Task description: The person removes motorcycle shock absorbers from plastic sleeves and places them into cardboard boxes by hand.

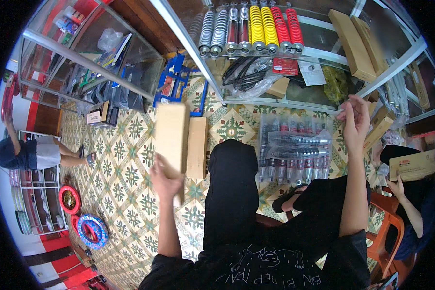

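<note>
My left hand (165, 181) grips a long, plain cardboard box (171, 137), lifted above the tiled floor and slightly blurred. Beside it, a second long cardboard box (196, 146) is partly covered by the first. Raised at the right, near the metal frame of a glass display case (282, 104), is my right hand (356, 117); its fingers are loosely bent and apart, with nothing clearly held. Between my right hand and my knee, several shock absorbers (293, 165) in clear plastic lie side by side on the floor, with wrapped ones laid across them.
Grey, yellow and red coil-spring shock absorbers (262, 29) line the case's upper shelf. A blue metal frame (174, 78) stands on the floor. At right, a seated person holds a cardboard box (413, 165) near an orange chair (384, 232). Another person (40, 154) stands far left, near wrapped tires (91, 231).
</note>
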Demonstrator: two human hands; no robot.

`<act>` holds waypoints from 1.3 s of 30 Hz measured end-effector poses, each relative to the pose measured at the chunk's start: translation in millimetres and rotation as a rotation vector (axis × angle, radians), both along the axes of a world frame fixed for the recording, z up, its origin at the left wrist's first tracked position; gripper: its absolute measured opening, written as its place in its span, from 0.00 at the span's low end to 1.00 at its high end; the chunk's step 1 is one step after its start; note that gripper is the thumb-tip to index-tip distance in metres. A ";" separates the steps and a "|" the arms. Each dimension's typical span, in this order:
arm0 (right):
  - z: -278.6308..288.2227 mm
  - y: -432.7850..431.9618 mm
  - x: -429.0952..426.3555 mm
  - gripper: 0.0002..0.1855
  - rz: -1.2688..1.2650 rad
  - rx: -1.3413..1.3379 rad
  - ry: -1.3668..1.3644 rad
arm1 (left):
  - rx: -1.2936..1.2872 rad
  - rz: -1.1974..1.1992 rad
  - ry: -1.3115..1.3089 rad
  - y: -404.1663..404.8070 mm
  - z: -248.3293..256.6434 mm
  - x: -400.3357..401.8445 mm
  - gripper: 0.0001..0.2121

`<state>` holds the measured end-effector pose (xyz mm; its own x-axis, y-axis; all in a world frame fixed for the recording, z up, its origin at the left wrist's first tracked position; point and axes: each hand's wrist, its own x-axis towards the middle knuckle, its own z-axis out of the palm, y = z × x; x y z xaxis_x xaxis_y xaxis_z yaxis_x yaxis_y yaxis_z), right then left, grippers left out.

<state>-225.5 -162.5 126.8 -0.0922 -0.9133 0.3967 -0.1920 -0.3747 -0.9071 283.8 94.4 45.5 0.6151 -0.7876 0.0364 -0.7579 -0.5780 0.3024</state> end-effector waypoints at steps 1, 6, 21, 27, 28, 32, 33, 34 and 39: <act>-2.9 1.6 0.7 0.13 0.037 0.046 0.054 | 0.175 0.058 -0.060 17.3 -49.7 3.6 0.59; -1.8 8.6 19.7 0.07 0.106 0.084 0.352 | 0.452 0.111 0.072 26.6 -183.8 4.9 0.59; -25.5 18.7 20.1 0.07 0.218 0.066 0.758 | 0.219 0.038 0.184 -118.0 -233.0 9.0 0.38; -3.9 14.6 9.2 0.11 0.224 -0.060 0.676 | -0.047 -0.525 0.697 -218.7 -102.4 -51.7 0.19; -0.7 17.2 2.5 0.11 0.205 -0.061 0.657 | -0.095 -0.645 0.920 -239.0 -73.8 -75.8 0.18; 6.0 26.4 -18.2 0.13 0.050 -0.128 0.600 | 0.157 -0.847 1.018 -292.6 40.1 -195.2 0.24; 3.9 28.6 -25.4 0.13 -0.027 -0.159 0.588 | 0.185 -0.841 1.055 -301.2 61.3 -236.5 0.27; 2.5 30.3 -33.0 0.13 -0.036 -0.162 0.575 | 0.208 -0.831 1.092 -309.6 77.6 -278.0 0.29; 17.8 37.2 -78.2 0.10 -0.205 -0.006 0.318 | 0.074 -0.757 1.292 -380.3 65.6 -445.1 0.51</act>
<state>-303.7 -125.4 144.7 -0.1445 -0.8862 0.4401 -0.5354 -0.3041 -0.7879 -161.3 -285.9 111.2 -0.3518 -0.9015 -0.2521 -0.1163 -0.2252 0.9674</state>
